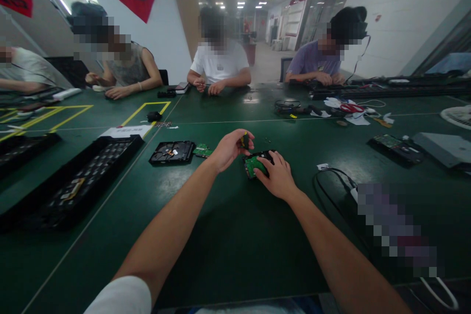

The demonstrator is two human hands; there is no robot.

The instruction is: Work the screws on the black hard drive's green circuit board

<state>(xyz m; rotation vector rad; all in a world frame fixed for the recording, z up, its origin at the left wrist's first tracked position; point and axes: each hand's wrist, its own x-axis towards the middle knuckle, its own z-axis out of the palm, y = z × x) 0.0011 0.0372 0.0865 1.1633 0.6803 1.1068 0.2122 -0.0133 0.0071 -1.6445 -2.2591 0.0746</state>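
Observation:
A hard drive lies on the green table in front of me with its green circuit board facing up. Resting on its right part, my right hand steadies it with fingers curled over the edge. At the drive's far left corner, my left hand is closed around a screwdriver with a yellow and black handle. The screwdriver's tip is too small to make out. Left of my hands sits another hard drive, beside a loose green circuit board. Tiny screws are scattered beyond the drive.
A long black tray stands at the left. Another drive and a grey metal box lie at the right, with a black cable nearer me. Cables and paper scraps are farther back. Several people sit across the table.

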